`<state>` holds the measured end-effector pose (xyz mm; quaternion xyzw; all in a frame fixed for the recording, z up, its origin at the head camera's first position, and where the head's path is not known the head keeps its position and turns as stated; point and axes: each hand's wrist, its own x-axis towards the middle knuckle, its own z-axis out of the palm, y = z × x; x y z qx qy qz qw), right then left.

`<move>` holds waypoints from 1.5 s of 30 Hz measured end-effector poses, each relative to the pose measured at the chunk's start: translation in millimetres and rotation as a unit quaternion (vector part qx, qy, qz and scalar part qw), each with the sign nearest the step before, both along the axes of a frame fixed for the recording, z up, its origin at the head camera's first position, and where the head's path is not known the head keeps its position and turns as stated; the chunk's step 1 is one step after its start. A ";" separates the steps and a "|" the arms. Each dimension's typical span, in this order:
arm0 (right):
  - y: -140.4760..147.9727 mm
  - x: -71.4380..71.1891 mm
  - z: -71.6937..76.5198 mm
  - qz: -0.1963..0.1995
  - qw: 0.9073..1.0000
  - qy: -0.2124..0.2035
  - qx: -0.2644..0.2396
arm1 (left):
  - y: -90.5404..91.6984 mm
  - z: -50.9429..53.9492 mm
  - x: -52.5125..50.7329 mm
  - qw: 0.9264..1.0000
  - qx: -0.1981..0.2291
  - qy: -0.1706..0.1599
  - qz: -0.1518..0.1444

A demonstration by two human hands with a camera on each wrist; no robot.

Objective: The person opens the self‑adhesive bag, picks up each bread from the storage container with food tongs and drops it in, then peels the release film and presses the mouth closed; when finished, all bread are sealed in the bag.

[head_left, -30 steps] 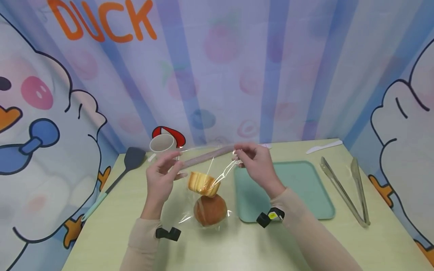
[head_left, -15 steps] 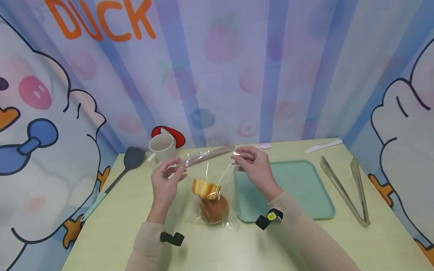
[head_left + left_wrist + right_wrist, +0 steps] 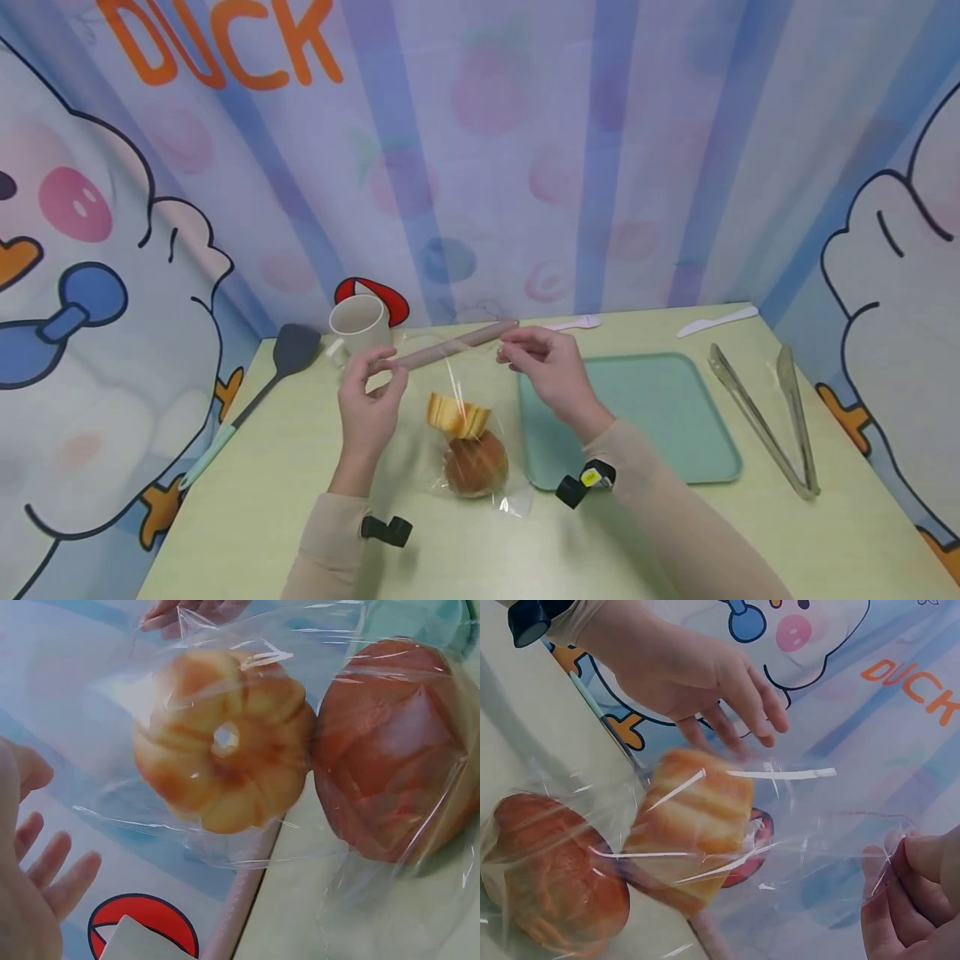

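Two breads hang in a clear plastic bag: a round brown bun (image 3: 476, 464) at the bottom, a yellow ridged ring-shaped bread (image 3: 457, 416) above it. My right hand (image 3: 551, 375) pinches the bag's top edge between thumb and fingers; the right wrist view shows this pinch (image 3: 915, 896) at the bag's mouth. On the bag's other side, my left hand (image 3: 369, 412) has its fingers spread apart. In the left wrist view the left hand (image 3: 37, 862) is beside the bag, off the plastic, with nothing between its fingers.
A green tray (image 3: 637, 417) lies right of the bag, metal tongs (image 3: 761, 421) beyond it. Behind are a white mug (image 3: 362, 323), a rolling pin (image 3: 457, 343), a pink utensil (image 3: 573, 323) and a white knife (image 3: 717, 321). A dark spatula (image 3: 296, 348) lies at the left.
The breads have dropped lower and slightly right in the head view. My right hand has moved a little left with the bag's edge; my left hand has shifted slightly right and down.
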<state>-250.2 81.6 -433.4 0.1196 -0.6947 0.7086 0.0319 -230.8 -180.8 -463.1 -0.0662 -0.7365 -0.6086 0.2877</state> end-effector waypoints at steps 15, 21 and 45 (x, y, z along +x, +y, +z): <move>-5.4 4.4 2.4 0.034 0.999 0.016 0.037 | 27.2 8.1 -4.2 0.972 -0.148 0.164 -0.077; -2.7 5.6 2.8 0.053 0.998 -0.002 0.029 | 40.6 12.3 -9.0 0.958 -0.193 0.188 -0.100; 0.3 4.4 9.2 0.116 0.993 0.020 0.014 | 52.0 40.8 -21.8 0.929 -0.295 0.210 -0.073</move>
